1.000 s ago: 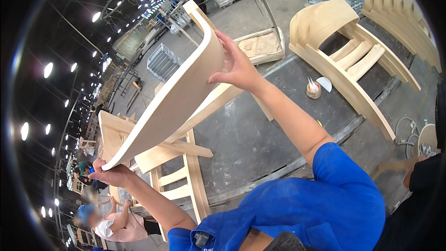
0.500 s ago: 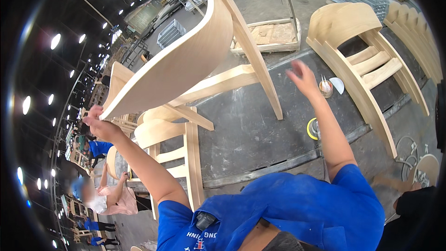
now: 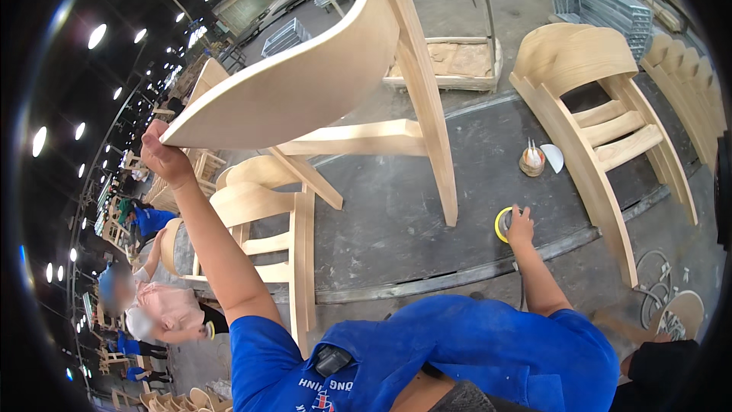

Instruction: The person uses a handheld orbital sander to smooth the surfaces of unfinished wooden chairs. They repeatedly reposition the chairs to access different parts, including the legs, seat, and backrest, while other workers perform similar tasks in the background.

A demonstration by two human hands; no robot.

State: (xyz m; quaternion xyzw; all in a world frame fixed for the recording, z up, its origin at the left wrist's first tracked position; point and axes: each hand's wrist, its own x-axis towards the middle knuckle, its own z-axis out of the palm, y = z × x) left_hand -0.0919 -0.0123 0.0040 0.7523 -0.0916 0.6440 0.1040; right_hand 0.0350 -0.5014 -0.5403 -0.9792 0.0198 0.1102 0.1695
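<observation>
A pale wooden chair frame (image 3: pixel 428 137) stands on the dark worktable, its broad curved backrest (image 3: pixel 305 99) toward me. My left hand (image 3: pixel 164 154) pinches the left end of that backrest. Near the table's front edge, my right hand (image 3: pixel 521 227) has its fingers closed over a round sander (image 3: pixel 502 224) with a yellow rim. The sander's top is mostly covered by the hand. A thin hose or cord runs from it toward me.
Another chair frame (image 3: pixel 573 57) stands at the right, beside a small jar of brushes (image 3: pixel 531 160) and a white half-disc (image 3: pixel 553 158). More chair frames (image 3: pixel 255 202) stand at left. A co-worker in pink (image 3: pixel 171 307) is at lower left. Coiled hose (image 3: pixel 653 282) lies lower right.
My right hand has come down from above the table onto the sander. My left hand stays on the backrest; the chair has turned slightly, its near leg now lower in view.
</observation>
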